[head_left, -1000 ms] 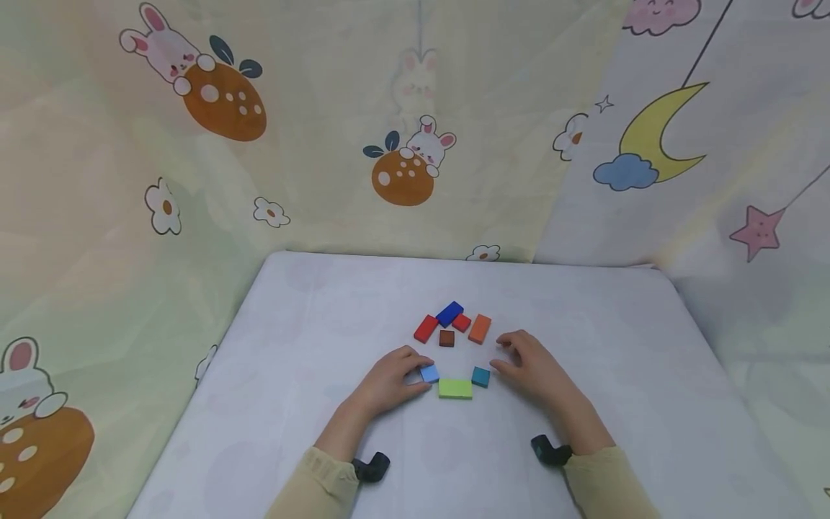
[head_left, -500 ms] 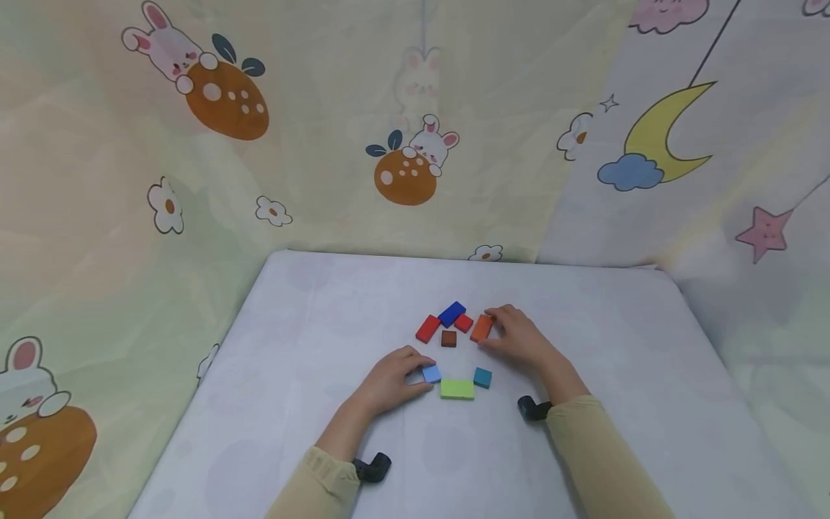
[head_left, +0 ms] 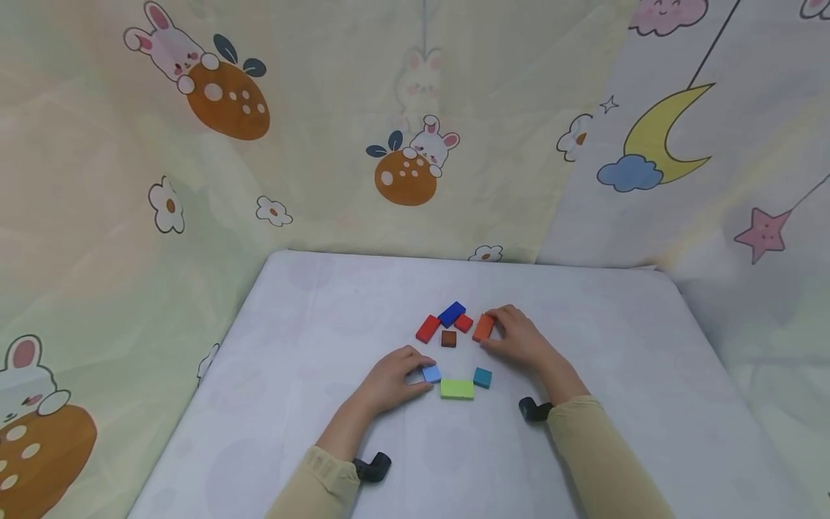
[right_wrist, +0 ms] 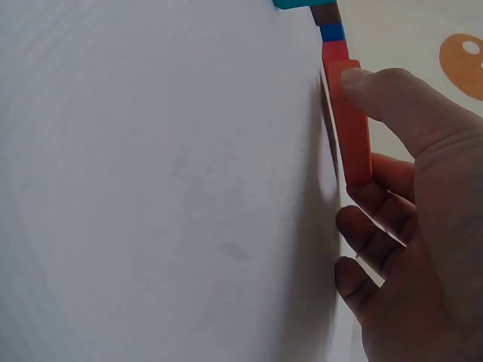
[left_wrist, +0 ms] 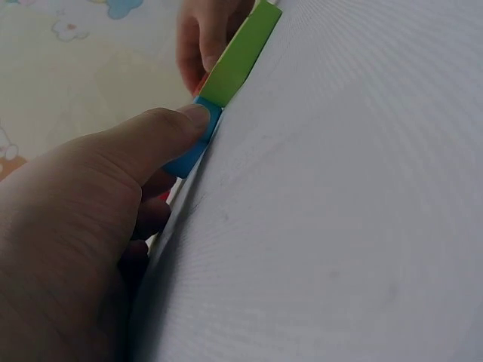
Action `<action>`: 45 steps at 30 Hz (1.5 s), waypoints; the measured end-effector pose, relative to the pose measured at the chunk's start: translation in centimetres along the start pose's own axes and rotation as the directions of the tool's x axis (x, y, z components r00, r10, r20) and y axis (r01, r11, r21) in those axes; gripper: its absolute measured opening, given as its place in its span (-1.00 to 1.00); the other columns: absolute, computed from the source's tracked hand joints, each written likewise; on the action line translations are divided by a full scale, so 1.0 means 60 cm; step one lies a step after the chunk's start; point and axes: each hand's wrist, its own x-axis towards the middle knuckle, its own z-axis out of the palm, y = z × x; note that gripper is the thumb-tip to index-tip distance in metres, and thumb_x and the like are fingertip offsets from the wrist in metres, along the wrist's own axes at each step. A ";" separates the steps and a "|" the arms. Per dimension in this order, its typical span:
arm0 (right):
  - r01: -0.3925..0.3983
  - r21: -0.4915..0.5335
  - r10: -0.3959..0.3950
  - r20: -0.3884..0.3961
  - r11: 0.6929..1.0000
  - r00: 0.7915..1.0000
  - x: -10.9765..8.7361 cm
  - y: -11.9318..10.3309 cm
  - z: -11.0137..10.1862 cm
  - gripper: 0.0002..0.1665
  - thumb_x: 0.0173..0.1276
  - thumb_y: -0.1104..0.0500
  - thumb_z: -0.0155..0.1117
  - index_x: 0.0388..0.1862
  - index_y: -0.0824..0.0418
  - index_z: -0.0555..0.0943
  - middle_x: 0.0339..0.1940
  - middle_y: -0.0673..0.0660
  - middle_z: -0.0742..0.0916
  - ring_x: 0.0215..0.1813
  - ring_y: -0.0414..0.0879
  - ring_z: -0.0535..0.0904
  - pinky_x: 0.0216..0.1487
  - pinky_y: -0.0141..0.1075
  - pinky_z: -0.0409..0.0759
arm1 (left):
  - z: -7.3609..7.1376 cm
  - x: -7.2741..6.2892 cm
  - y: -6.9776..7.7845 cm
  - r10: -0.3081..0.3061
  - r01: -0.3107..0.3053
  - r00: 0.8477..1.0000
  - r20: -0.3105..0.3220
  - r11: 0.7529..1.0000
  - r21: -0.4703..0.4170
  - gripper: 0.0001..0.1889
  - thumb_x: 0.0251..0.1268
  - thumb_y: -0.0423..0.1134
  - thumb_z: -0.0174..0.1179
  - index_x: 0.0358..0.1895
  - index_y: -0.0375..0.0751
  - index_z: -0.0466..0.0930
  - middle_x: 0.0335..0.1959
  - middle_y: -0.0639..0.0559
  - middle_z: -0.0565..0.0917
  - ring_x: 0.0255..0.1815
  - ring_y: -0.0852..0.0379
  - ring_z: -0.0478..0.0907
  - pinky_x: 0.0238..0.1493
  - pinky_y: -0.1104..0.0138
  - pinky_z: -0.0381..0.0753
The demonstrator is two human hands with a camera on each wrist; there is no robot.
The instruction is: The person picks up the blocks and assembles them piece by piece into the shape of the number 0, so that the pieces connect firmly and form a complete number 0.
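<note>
My left hand [head_left: 389,378] pinches a small light blue block [head_left: 431,374] between thumb and forefinger; in the left wrist view the thumb lies on this blue block [left_wrist: 198,147]. A lime green rectangular block [head_left: 457,390] lies against it, with a teal block [head_left: 483,378] at its right end. Farther back, my right hand [head_left: 519,337] grips an orange rectangular block [head_left: 483,328] by its ends. In the right wrist view the thumb is on one end of this orange block [right_wrist: 351,124] and the forefinger at the other.
Left of the orange block lie a small red block [head_left: 463,323], a dark blue block [head_left: 452,313], a longer red block [head_left: 427,329] and a brown block [head_left: 449,339]. The table [head_left: 311,303] has a pale cover. Patterned cloth [head_left: 324,144] stands behind and beside it.
My right hand has moved forward and left from beside the teal block and taken hold of the orange block, which has shifted very slightly right. The left hand stays at the light blue block.
</note>
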 end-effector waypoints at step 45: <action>0.179 0.034 -0.182 0.097 0.983 0.979 -0.052 0.013 0.004 -0.23 0.20 -0.15 0.45 0.39 -0.12 0.44 0.31 0.06 0.51 0.36 0.07 0.40 0.28 0.11 0.52 | -0.001 0.001 -0.002 -0.008 0.008 1.000 0.013 1.000 0.003 -0.56 0.29 0.15 0.26 0.23 0.28 0.55 -0.04 0.30 0.55 -0.05 0.32 0.45 0.11 0.33 0.56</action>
